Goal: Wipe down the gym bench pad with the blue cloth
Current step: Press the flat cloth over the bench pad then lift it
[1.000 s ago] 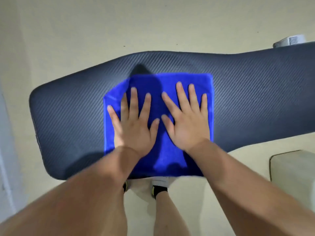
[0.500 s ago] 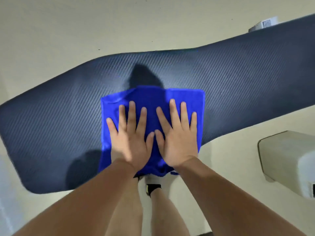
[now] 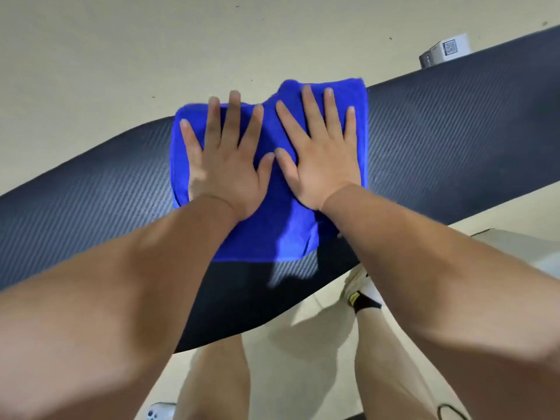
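Observation:
The dark carbon-pattern gym bench pad [image 3: 454,153] runs diagonally across the view, from lower left to upper right. A bright blue cloth [image 3: 272,234] lies spread on it, and its far edge reaches over the pad's far edge. My left hand [image 3: 225,165] and my right hand [image 3: 321,156] press flat on the cloth side by side, fingers spread and thumbs almost touching. Neither hand grips the cloth. My forearms hide part of the pad's near side.
A small white box with a QR code [image 3: 445,51] sits on the beige floor beyond the pad at upper right. A pale block [image 3: 521,247] stands at the right, near my right arm. My legs and a shoe [image 3: 360,295] are below the pad's near edge.
Both hands have pushed the cloth away from me, from the pad's near edge to its far edge. The cloth's far edge now hangs past the pad.

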